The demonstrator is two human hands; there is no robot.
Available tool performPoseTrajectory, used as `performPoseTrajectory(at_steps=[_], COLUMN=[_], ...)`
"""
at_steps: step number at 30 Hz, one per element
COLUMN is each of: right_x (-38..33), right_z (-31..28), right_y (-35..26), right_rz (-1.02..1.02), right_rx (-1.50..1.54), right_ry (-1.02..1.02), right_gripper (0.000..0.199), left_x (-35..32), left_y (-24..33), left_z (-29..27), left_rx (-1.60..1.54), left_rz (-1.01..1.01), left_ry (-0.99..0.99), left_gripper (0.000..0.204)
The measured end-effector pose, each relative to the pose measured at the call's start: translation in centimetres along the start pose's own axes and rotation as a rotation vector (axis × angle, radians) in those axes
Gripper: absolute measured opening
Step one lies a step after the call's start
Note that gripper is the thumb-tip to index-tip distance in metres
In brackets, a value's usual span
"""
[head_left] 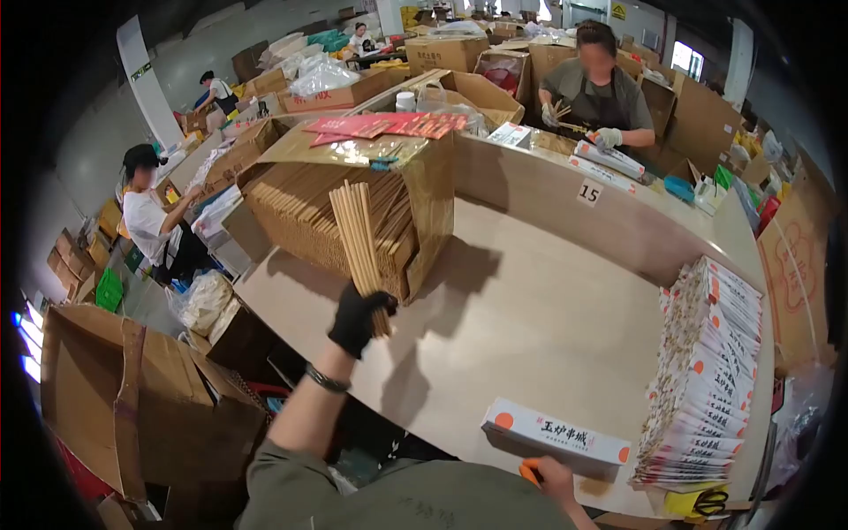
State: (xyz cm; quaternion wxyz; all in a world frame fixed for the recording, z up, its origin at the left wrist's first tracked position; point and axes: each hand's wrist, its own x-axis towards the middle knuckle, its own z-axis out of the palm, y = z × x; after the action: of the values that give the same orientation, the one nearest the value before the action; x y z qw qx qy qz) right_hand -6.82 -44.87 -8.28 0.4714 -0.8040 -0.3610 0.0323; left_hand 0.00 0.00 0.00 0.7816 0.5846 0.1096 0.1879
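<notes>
My left hand (358, 322), in a black glove, is closed around a bundle of long, pale wooden sticks (358, 230) that look like chopsticks. It holds them nearly upright above the table, in front of an open carton (433, 194) packed with layers of similar sticks (318, 212). Low in the view, my right hand (555, 480) is bare and curled at the table's near edge. An orange piece (531, 471) shows at its fingers, too small to name. Just beyond that hand lies a long, narrow white box (556, 435) with orange dots.
A tall stack of flat white printed sleeves (702, 380) stands at the table's right edge, with black-handled scissors (709, 502) near its foot. Red printed sheets (380, 126) lie on the carton. Beyond the partition (530, 181) a gloved co-worker (601, 88) handles sticks. An open cardboard box (168, 406) is at left.
</notes>
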Motion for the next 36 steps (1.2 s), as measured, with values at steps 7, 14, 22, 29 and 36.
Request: performPoseTrajectory(at_steps=[7,14,22,29,36], right_x=[12.5,13.4,12.1,8.3,6.8], right_z=[4.1,6.2,-1.4,-3.5,-2.3], right_y=[-10.8,-8.7,-7.5,-5.0,-3.2], right_rz=[-0.012,0.049,-0.172,-0.254,-0.335], right_rx=[0.566,0.441,-0.241,-0.519,-0.654], right_ry=[0.173,0.098,0.211,-0.029,-0.088], right_gripper=[0.052,0.038,0.042,0.03,0.022], left_x=[-15.8,-15.9,-16.0,-16.8,-16.2], left_y=[-14.4,-13.7,-9.1,-8.3,-8.9], left_z=[9.3,8.3,8.7,9.0,8.8], left_rx=[0.654,0.937,-0.211,-0.434,-0.164], left_rz=[0.283,0.156,-0.569,-0.69,-0.604], left_ry=[0.084,-0.363,-0.269,-0.225,-0.062], left_gripper=[0.022,0.037,0.039,0.048,0.036])
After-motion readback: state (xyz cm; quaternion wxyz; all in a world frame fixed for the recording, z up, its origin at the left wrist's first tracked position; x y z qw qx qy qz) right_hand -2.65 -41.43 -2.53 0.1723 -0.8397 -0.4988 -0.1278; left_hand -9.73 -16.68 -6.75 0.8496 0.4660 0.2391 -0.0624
